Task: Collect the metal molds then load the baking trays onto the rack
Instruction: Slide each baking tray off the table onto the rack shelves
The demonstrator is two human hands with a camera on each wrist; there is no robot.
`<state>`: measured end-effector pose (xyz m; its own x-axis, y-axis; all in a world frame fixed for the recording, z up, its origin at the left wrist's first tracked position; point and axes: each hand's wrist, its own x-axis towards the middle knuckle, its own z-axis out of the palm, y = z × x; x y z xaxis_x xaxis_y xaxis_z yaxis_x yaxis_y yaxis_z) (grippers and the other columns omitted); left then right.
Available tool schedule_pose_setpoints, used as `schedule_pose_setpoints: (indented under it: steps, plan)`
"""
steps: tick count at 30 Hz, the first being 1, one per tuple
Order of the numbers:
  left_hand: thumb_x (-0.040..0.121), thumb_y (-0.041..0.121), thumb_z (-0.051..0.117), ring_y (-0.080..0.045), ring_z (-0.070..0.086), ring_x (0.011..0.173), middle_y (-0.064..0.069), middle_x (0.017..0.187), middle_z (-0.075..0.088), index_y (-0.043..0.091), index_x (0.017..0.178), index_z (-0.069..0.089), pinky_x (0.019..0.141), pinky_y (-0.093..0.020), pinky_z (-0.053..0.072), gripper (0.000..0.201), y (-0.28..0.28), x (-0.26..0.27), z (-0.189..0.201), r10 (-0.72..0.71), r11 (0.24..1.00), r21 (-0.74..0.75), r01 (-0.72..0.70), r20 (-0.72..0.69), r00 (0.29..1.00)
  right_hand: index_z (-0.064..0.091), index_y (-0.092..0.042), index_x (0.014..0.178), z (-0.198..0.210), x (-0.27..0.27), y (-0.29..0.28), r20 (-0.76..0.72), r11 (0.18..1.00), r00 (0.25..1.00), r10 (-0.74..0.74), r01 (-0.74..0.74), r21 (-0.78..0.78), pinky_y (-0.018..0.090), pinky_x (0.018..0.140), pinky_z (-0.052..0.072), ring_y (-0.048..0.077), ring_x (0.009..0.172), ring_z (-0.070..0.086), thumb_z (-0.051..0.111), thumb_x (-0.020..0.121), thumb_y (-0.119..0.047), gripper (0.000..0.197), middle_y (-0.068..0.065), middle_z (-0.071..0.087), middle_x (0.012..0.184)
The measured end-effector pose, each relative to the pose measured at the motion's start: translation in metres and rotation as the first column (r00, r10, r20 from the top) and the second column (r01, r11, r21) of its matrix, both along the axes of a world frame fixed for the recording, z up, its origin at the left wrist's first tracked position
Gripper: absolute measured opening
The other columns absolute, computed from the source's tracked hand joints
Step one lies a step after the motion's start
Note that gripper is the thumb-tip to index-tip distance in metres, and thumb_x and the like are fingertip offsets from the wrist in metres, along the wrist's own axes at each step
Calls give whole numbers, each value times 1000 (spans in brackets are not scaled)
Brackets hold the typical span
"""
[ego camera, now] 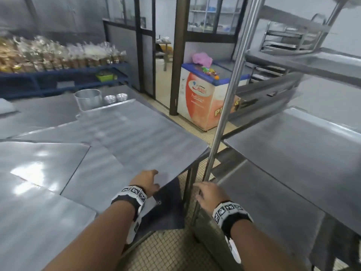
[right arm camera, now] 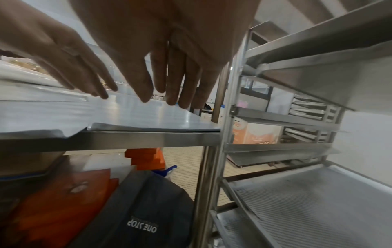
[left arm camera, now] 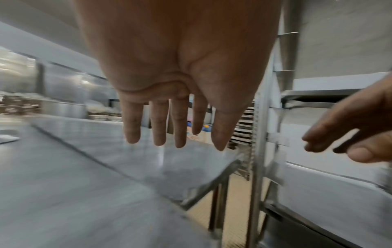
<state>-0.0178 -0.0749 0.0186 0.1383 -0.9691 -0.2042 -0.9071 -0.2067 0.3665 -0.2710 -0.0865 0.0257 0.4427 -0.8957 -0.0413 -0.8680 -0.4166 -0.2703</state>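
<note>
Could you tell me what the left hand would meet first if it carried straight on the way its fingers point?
Most likely the top baking tray on the table: the left hand is open, fingers pointing forward and slightly down over its near corner. Whether they already touch it is unclear.

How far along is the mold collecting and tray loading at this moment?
Done: some metal molds sit grouped beside the metal bucket, and the rack already carries several trays. In hand: the left hand reaches, fingers straight, over the nearest baking tray; the right hand is at the rack's post. Left: several trays remain on the table.
</note>
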Motion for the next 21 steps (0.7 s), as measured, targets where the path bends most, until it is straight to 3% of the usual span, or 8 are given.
schedule_pose_setpoints:
  steps: [5, 10, 16, 19, 21]
  plan:
    - [91, 32, 62, -26, 50, 132, -13, 144, 51, 16, 148, 40, 108, -33, 41, 63, 7, 73, -10, 267, 964, 37, -264, -82, 960, 57, -24, 135, -7, 62, -31, -22, 996, 998, 52, -50, 75, 32, 102, 47, 19, 121, 57, 61, 93, -25, 42, -1, 60, 132]
    - [89, 35, 67, -26, 53, 129, -14, 141, 53, 15, 149, 37, 105, -33, 44, 70, -11, 111, -23, 411, 911, 89, -402, -197, 890, 59, -29, 131, -31, 110, -61, -102, 978, 976, 191, -181, 99, 31, 111, 39, 17, 131, 47, 65, 90, -15, 44, -2, 54, 137]
    - [86, 31, 69, -28, 57, 122, -13, 130, 62, 11, 141, 46, 99, -29, 45, 63, -47, 123, -41, 505, 863, 150, -482, -270, 820, 69, -24, 107, -55, 137, -82, -323, 947, 891, 320, -301, 109, 31, 95, 48, 24, 111, 58, 65, 88, -15, 22, 1, 61, 115]
    - [85, 28, 68, -29, 58, 121, -13, 125, 64, 9, 136, 50, 98, -29, 44, 57, -65, 128, -49, 552, 833, 140, -536, -293, 781, 71, -13, 98, -56, 144, -88, -380, 903, 821, 427, -411, 126, 31, 86, 44, 28, 105, 59, 59, 83, -1, 23, 9, 65, 108]
    - [86, 23, 66, -31, 56, 123, -16, 127, 62, 6, 134, 50, 97, -29, 44, 53, -73, 131, -50, 593, 801, 135, -583, -309, 744, 71, -10, 99, -51, 145, -90, -399, 875, 783, 477, -464, 137, 34, 80, 40, 30, 104, 59, 57, 86, -2, 21, 11, 66, 107]
